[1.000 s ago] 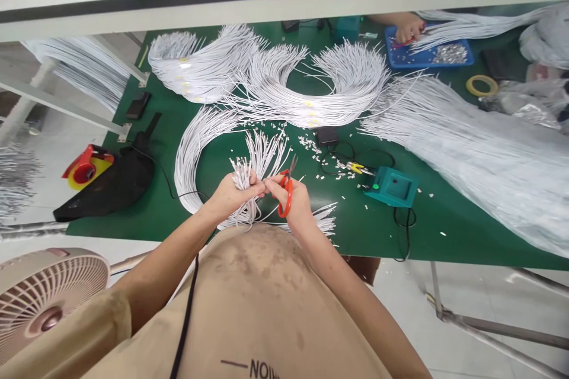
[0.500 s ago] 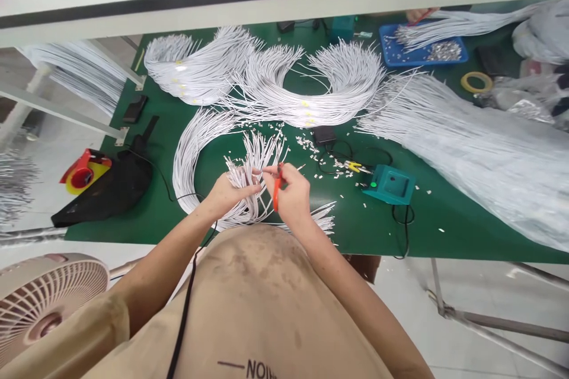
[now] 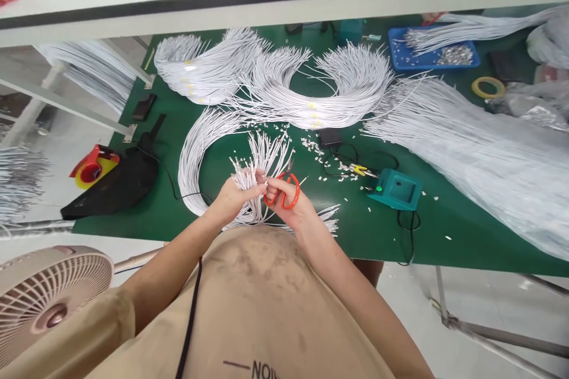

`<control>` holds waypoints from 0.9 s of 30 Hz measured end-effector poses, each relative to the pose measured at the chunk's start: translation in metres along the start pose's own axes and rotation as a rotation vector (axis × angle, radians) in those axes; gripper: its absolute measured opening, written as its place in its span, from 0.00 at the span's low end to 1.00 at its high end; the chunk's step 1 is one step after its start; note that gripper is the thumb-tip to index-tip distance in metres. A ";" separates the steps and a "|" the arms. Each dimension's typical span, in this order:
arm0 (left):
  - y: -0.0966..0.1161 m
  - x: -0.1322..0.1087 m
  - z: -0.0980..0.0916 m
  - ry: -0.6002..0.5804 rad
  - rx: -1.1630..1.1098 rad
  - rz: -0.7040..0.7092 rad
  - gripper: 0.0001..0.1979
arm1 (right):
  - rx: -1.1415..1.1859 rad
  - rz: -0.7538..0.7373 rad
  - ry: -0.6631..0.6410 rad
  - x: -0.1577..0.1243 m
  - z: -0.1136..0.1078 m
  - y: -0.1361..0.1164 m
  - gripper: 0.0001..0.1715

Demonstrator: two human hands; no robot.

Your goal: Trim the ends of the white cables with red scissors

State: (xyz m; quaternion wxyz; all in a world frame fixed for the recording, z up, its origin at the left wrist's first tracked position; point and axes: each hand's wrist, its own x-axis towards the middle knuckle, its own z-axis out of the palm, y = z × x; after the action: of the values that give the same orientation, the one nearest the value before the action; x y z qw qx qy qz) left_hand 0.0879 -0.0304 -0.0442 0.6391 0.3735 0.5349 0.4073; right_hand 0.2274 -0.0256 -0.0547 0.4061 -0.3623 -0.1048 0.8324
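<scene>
My left hand is closed round a bundle of white wires, whose cut ends fan out above the fingers. Beside it, my right hand holds scissors with orange-red handles; their dark blades point up and away from me. The fingertips of both hands meet at the bundle's right side, pinching near a wire end too small to make out. More of the white wires curve round to the left in a loop on the green table. Small white clippings lie scattered beyond my right hand.
Bundled white wires lie across the back, and a plastic-covered heap fills the right. A teal device, yellow-handled pliers, a blue tray, a tape dispenser and a fan are around. A shelf edge crosses above.
The scissors have turned in my right hand, so both handle rings now show and the blades point away. My right hand has rolled palm-up against the bundle. The whole view shifted slightly.
</scene>
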 end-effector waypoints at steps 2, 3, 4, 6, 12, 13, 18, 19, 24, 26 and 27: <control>0.000 -0.001 0.001 -0.007 -0.024 0.006 0.22 | 0.134 0.088 -0.014 0.002 -0.002 0.007 0.12; 0.001 -0.001 0.001 -0.021 -0.025 0.010 0.21 | 0.155 0.104 -0.015 0.002 -0.003 0.010 0.12; 0.002 -0.002 0.001 -0.039 -0.029 0.009 0.20 | 0.145 0.105 -0.018 0.002 -0.004 0.012 0.12; 0.004 -0.002 0.001 -0.067 -0.048 -0.005 0.18 | 0.031 0.054 -0.010 0.000 -0.006 0.015 0.12; 0.006 -0.001 -0.005 0.023 -0.055 -0.026 0.16 | -0.930 -0.325 0.232 -0.009 -0.010 0.005 0.11; 0.006 0.000 -0.005 0.043 -0.041 -0.028 0.17 | -1.125 -0.372 0.267 -0.010 -0.011 0.002 0.11; 0.008 0.001 -0.004 0.089 0.089 0.001 0.18 | -1.744 -0.458 0.286 -0.013 -0.015 -0.007 0.12; 0.009 0.001 -0.004 0.086 0.126 0.012 0.17 | -1.796 -0.452 0.281 -0.013 -0.014 -0.008 0.13; 0.012 0.000 -0.002 0.090 0.310 0.053 0.14 | -1.943 -0.347 0.279 -0.016 -0.008 -0.011 0.20; 0.012 -0.001 -0.001 0.100 0.387 0.062 0.14 | -1.983 -0.321 0.276 -0.017 -0.005 -0.012 0.20; 0.012 -0.001 -0.001 0.107 0.429 0.065 0.13 | -2.001 -0.307 0.275 -0.018 -0.005 -0.012 0.20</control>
State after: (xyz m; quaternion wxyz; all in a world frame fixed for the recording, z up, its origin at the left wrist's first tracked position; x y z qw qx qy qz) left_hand 0.0856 -0.0264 -0.0328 0.5022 0.4960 0.6300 0.3239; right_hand 0.2452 -0.0320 -0.0428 0.0284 -0.6105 -0.7499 0.2535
